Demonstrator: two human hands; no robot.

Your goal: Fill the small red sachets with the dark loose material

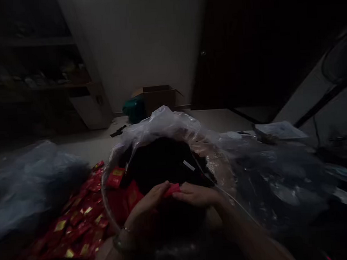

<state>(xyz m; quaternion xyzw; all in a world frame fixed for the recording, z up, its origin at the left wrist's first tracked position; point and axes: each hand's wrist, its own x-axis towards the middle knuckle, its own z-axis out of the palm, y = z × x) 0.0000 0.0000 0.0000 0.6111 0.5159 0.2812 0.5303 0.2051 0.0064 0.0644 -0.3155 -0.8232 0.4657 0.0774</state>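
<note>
Red packet (171, 190) pinched between left hand (145, 200) and right hand (196, 195).

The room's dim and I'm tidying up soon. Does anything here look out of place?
Yes. A small black object lies alone on the pale floor near the cardboard box, apart from everything else; it's too dim to identify. Red-and-gold packets also sprawl in a loose heap beside the clear plastic bag, as if spilled.
</note>
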